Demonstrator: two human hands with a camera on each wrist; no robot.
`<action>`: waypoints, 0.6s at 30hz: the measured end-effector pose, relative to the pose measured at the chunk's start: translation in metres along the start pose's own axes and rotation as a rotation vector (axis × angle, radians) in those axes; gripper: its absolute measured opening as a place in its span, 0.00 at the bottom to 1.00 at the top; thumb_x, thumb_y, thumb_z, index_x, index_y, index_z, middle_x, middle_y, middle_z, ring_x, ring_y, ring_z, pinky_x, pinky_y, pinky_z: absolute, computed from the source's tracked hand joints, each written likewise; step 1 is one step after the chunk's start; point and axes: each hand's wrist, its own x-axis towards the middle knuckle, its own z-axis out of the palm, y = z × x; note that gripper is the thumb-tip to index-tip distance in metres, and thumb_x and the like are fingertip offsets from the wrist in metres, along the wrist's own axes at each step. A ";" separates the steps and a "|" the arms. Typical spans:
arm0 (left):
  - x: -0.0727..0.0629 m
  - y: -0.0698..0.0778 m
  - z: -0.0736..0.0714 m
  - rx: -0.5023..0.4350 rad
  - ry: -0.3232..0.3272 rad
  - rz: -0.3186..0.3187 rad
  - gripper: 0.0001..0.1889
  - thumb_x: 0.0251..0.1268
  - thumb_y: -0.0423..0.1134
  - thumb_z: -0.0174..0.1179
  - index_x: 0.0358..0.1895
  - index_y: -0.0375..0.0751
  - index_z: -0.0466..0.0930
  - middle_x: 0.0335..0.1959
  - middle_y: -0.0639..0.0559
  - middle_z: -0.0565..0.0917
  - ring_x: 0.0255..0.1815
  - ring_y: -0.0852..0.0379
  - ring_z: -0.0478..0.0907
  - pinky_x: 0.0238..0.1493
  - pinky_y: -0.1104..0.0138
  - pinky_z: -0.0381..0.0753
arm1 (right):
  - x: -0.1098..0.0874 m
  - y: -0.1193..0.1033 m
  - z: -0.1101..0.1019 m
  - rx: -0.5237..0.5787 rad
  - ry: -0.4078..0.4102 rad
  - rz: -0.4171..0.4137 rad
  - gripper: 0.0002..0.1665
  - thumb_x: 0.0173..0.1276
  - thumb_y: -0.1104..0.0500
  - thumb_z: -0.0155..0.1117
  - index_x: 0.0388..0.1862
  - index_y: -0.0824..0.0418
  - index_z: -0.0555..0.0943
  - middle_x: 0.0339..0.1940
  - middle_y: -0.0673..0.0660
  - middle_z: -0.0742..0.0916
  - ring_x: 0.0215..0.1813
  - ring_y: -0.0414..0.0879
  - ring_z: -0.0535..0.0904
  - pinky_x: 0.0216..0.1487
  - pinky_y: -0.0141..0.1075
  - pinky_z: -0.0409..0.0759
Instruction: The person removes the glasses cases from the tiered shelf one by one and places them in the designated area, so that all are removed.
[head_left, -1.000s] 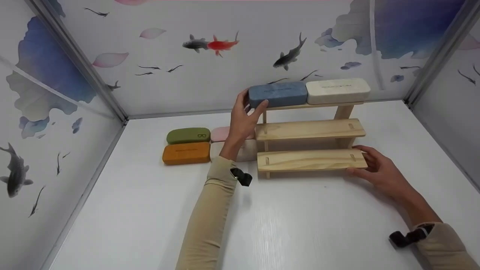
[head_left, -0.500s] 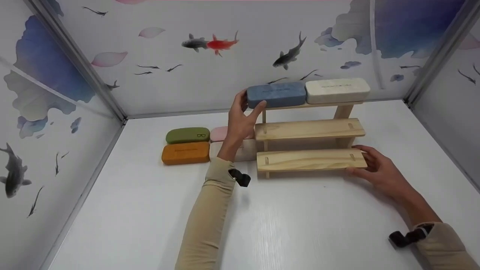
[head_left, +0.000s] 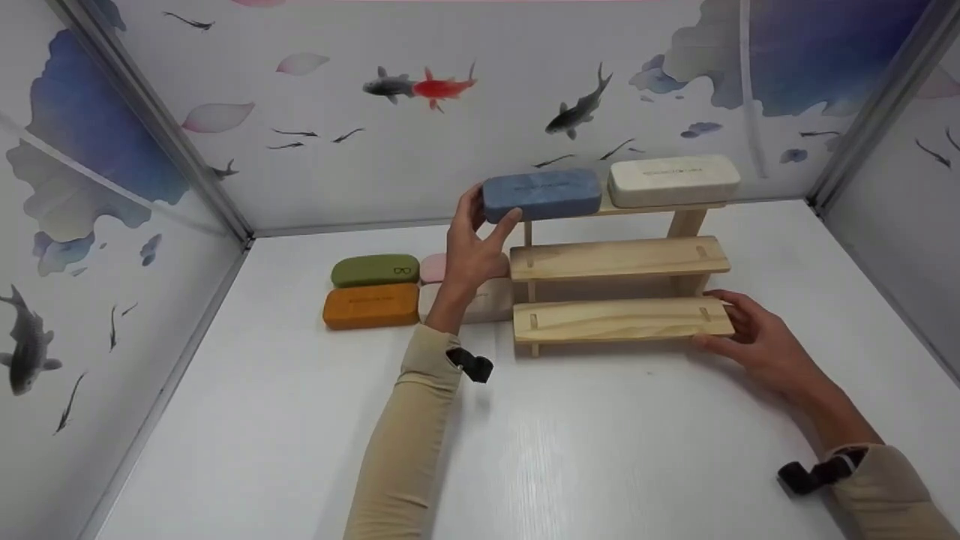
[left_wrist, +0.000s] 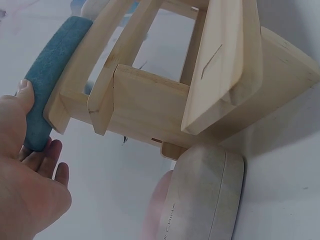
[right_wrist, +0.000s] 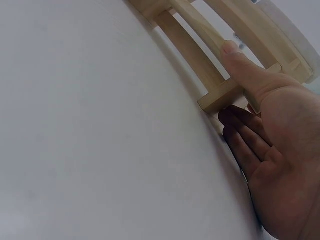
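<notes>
In the head view my left hand [head_left: 474, 251] grips the left end of a blue glasses case [head_left: 541, 196], thumb in front and fingers behind. The case overhangs the left end of the top shelf of a three-step wooden display rack [head_left: 622, 259]. In the left wrist view the blue case [left_wrist: 57, 70] lies along the top board. A white glasses case [head_left: 675, 181] sits on that shelf to the right, a gap between the two. My right hand [head_left: 772, 349] holds the right end of the bottom shelf; the right wrist view shows its thumb [right_wrist: 245, 67] over the board.
Left of the rack lie a green case [head_left: 375, 271], an orange case [head_left: 371, 306], a pink case [head_left: 433, 268] and an off-white case [head_left: 491, 301], close together on the white table [head_left: 570, 450]. My left forearm crosses in front of the pink and off-white ones. Printed walls enclose the table.
The blue case has slid left along the top shelf with my left hand, opening a gap to the white case. My right hand and the rack have stayed put.
</notes>
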 end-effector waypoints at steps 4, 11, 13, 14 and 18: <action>-0.005 -0.001 -0.006 -0.012 0.010 0.010 0.40 0.76 0.47 0.70 0.84 0.41 0.62 0.76 0.46 0.77 0.78 0.55 0.75 0.83 0.61 0.71 | 0.001 0.000 0.000 -0.001 -0.003 0.006 0.45 0.75 0.51 0.76 0.85 0.55 0.65 0.70 0.48 0.84 0.60 0.27 0.84 0.54 0.21 0.84; -0.014 -0.002 -0.013 -0.053 0.023 0.023 0.40 0.76 0.46 0.71 0.84 0.42 0.62 0.76 0.48 0.78 0.77 0.57 0.76 0.82 0.61 0.72 | 0.000 0.000 -0.001 0.007 -0.001 -0.003 0.45 0.75 0.53 0.76 0.84 0.56 0.66 0.68 0.43 0.84 0.61 0.26 0.84 0.54 0.21 0.85; -0.017 -0.002 -0.015 -0.058 0.018 0.029 0.40 0.77 0.45 0.70 0.84 0.42 0.61 0.76 0.48 0.77 0.77 0.57 0.75 0.82 0.60 0.72 | 0.000 0.000 -0.001 0.001 0.001 -0.002 0.44 0.75 0.52 0.76 0.84 0.55 0.66 0.68 0.43 0.84 0.61 0.26 0.84 0.54 0.21 0.84; -0.019 -0.001 -0.016 -0.059 0.015 0.030 0.40 0.77 0.45 0.70 0.84 0.42 0.61 0.76 0.48 0.77 0.77 0.57 0.75 0.82 0.59 0.72 | 0.000 0.000 -0.001 -0.002 0.002 -0.002 0.44 0.75 0.52 0.76 0.84 0.55 0.66 0.69 0.44 0.84 0.61 0.26 0.84 0.54 0.20 0.84; -0.025 -0.001 -0.021 -0.068 0.019 0.035 0.40 0.77 0.43 0.70 0.85 0.42 0.60 0.77 0.48 0.76 0.77 0.56 0.75 0.83 0.59 0.72 | 0.000 0.000 0.000 -0.013 0.001 0.002 0.44 0.75 0.51 0.76 0.84 0.54 0.66 0.69 0.46 0.85 0.61 0.26 0.84 0.54 0.20 0.83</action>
